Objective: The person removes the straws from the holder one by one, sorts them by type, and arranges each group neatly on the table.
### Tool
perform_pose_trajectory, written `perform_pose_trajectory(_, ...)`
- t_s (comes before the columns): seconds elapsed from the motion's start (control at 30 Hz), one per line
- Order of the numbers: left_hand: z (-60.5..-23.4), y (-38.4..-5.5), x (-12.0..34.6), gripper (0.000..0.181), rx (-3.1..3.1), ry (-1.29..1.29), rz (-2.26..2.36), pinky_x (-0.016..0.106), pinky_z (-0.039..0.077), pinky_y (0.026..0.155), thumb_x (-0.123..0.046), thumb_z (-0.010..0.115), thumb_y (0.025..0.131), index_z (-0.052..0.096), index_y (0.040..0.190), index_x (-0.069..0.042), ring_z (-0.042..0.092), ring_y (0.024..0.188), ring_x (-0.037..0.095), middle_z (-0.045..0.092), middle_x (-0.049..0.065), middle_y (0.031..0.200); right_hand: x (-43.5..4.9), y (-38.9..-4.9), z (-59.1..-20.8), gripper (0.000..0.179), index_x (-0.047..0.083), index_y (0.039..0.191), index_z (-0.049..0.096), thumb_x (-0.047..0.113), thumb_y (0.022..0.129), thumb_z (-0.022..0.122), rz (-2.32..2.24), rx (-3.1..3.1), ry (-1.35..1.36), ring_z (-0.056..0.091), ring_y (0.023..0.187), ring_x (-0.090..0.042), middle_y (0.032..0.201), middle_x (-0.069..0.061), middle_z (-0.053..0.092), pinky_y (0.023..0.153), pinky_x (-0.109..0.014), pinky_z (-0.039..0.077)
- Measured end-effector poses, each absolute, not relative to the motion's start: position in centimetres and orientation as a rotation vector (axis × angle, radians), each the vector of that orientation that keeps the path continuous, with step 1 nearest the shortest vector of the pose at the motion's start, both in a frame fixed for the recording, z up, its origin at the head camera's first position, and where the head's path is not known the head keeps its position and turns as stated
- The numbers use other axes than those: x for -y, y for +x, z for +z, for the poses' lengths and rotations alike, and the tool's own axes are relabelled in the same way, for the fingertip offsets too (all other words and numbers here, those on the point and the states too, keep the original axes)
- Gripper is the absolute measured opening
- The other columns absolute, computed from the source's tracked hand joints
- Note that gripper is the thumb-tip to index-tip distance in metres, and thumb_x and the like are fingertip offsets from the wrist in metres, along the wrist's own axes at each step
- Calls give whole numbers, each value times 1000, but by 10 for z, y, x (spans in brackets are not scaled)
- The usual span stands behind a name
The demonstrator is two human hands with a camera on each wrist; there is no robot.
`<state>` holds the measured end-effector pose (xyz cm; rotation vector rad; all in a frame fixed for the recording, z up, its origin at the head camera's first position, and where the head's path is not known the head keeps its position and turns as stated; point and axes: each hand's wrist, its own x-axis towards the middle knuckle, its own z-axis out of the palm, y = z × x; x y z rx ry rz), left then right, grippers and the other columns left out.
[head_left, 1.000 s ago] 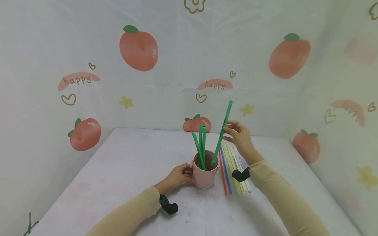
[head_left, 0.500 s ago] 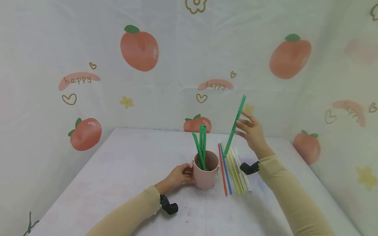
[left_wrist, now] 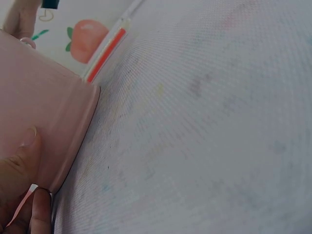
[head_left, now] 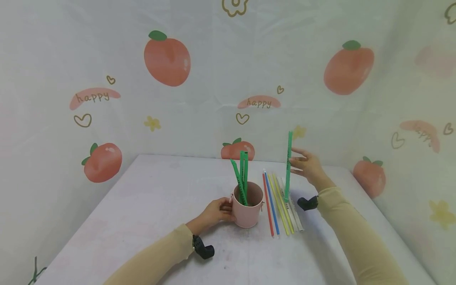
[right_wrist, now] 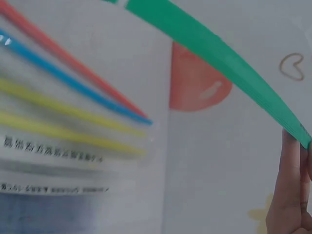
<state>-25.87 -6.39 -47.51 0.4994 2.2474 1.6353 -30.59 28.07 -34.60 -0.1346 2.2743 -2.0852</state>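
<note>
A small pink bucket with side handles stands upright on the table. My left hand grips its left side; in the left wrist view the thumb presses on the bucket wall and fingers lie by its base. Several green wrapped straws lean inside, their tops above the rim. To the right, my right hand pinches another green wrapped straw, held nearly upright with its lower end over the row of straws. In the right wrist view this straw crosses from the top to the fingers.
Right of the bucket lie a red straw, a blue straw, yellow straws and white wrapped straws with print, side by side. A printed cloth wall rises behind the table.
My right hand has moved right, away from the bucket, bringing the green straw out from over its opening; then the straw came lower and more upright. The left hand and bucket stay in place.
</note>
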Motion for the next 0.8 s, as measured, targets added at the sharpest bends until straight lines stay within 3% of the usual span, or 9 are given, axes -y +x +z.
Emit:
perform_pose_trajectory(0.2,-475,-259,64,52,-2237,487,1637,36,54,95,-3,79,77,55,123,3,61,114,31,64,18,122,-288,-311,-366,61,3,150,29,8,97,57,-1877,-2424,-83,64,86,-2,103,0,60,85,-30,58)
perform_pose_trajectory(0.5,-473,-260,63,52,-2246,496,1635,36,55,94,-3,79,77,56,123,3,61,114,31,64,18,121,-297,-312,-385,57,-1,147,34,6,96,58,-1626,-2525,-25,64,89,-10,111,-15,64,90,-41,56)
perform_pose_trajectory(0.67,-473,-260,63,52,-2253,491,1630,36,55,94,-3,79,77,56,123,3,62,113,31,64,18,121,-301,-312,-389,56,-2,147,34,6,96,57,-1521,-2507,22,63,88,-10,98,-6,64,91,-41,56)
perform_pose_trajectory(0.8,-474,-260,63,52,-2253,498,1633,36,55,94,-3,79,77,56,123,4,62,113,30,65,18,121,-304,-313,-396,57,-3,146,34,5,95,58,-1494,-2469,66,61,83,-9,76,3,56,95,-45,54)
